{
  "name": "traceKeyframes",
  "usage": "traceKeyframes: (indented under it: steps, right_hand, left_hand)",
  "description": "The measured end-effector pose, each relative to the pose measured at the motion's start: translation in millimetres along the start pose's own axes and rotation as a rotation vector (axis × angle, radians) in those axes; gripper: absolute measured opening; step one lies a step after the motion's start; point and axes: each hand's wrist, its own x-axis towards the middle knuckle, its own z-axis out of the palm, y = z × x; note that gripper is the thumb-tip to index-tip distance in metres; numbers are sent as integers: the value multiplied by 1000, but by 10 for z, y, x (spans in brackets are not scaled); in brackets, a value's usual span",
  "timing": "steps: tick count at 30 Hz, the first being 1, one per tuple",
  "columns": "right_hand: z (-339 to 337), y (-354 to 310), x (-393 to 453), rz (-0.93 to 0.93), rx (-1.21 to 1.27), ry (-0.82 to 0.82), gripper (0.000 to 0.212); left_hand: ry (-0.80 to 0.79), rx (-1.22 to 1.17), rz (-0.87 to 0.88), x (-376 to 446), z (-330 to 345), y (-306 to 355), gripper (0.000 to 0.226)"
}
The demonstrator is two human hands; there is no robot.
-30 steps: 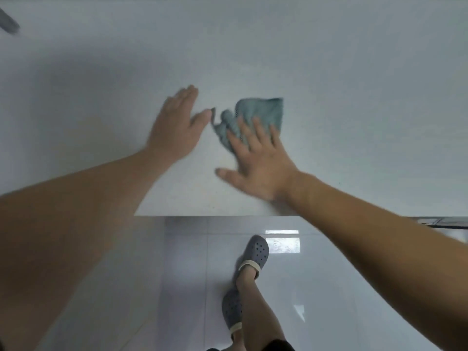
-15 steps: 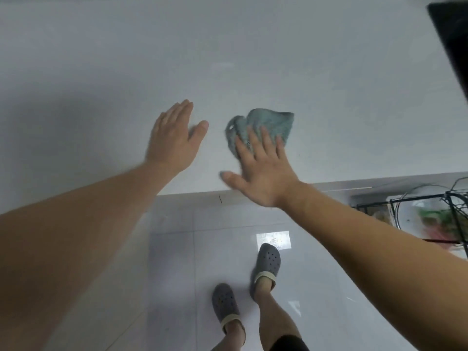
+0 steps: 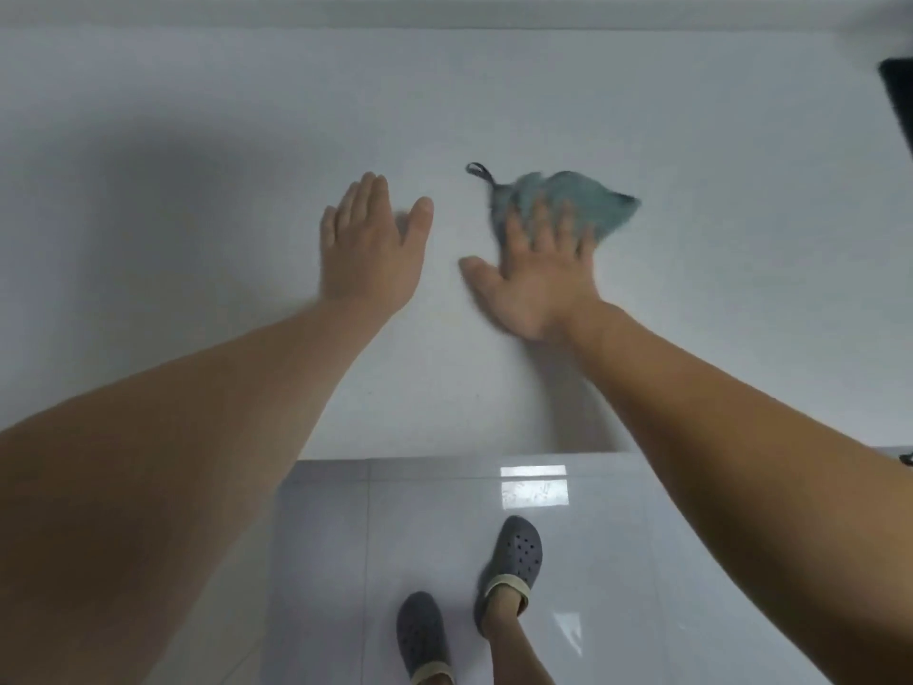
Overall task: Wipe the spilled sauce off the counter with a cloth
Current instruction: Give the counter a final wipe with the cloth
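A crumpled blue-green cloth (image 3: pixel 588 197) with a small dark hanging loop lies on the white counter (image 3: pixel 494 91). My right hand (image 3: pixel 533 274) presses flat on the near part of the cloth with straight, spread fingers; hand and cloth are motion-blurred. To the left, my left hand (image 3: pixel 368 249) rests flat on the bare counter, fingers together and straight, apart from the cloth. No sauce shows on the counter surface around the hands.
The counter's front edge runs across the lower middle, with glossy grey floor tiles (image 3: pixel 435 546) below and my feet in grey clogs (image 3: pixel 511 561). A dark object (image 3: pixel 899 101) sits at the counter's far right edge.
My right hand has slid the cloth to the right and a little farther across the counter, and its loop now trails out to the left. The left hand stays flat in about the same spot.
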Motion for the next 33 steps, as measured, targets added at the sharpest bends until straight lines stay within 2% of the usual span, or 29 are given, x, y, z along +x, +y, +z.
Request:
traceKeyframes:
  steps: [3, 5, 7, 9, 11, 12, 13, 16, 18, 19, 22, 24, 26, 28, 30, 31, 33]
  right_hand:
    - [-10, -166, 148, -400, -106, -49, 85]
    - [-144, -14, 352, -489, -145, -86, 82]
    - [-324, 160, 728, -387, -142, -60, 82]
    - [-482, 235, 1088, -173, -72, 5, 81]
    - [-577, 149, 1383, 14, -5, 42, 83]
    - [-606, 45, 1497, 38, 13, 35, 84]
    - [-611, -57, 1550, 0, 9, 17, 85]
    - [-648, -169, 1619, -295, -107, -40, 87]
    - [-771, 14, 1757, -369, -143, -47, 87]
    - [-850, 145, 1827, -323, -141, -29, 87]
    - [-1019, 515, 1987, 4, -38, 26, 90]
    - [-1008, 448, 1946, 115, 8, 16, 94]
    - [-886, 184, 1692, -4, -5, -6, 95]
    - [-669, -8, 1337, -265, -66, -46, 92]
    - [-549, 86, 1106, -453, -127, -110, 88]
    - [-576, 225, 1085, -458, -136, -104, 86]
    - [-699, 632, 1139, -265, -87, -35, 85]
  left_hand:
    - [19, 6, -13, 0, 7, 30, 87]
    - [-6, 29, -3, -30, 6, 25, 86]
    - [-27, 86, -2, -28, -4, 52, 86]
    - [-38, 137, -1, -55, 5, 75, 85]
    - [-48, 178, 4, -53, 19, 76, 77]
    - [-53, 191, 5, -26, 23, 76, 73]
    - [-63, 197, 9, -28, 21, 73, 70]
    - [-76, 201, 15, -27, 20, 74, 66]
    - [-80, 194, 15, -18, 16, 76, 65]
    - [-83, 189, 11, -19, 15, 74, 65]
    - [-68, 193, 7, -19, 7, 93, 65]
    - [-60, 203, 0, -8, 28, 78, 66]
    - [-61, 213, 6, -7, 33, 81, 66]
    - [-65, 227, 12, -20, 31, 89, 66]
    - [-65, 244, 24, -16, 52, 65, 66]
    - [-68, 249, 25, -5, 48, 59, 65]
    - [-85, 255, 18, 8, 40, 59, 65]
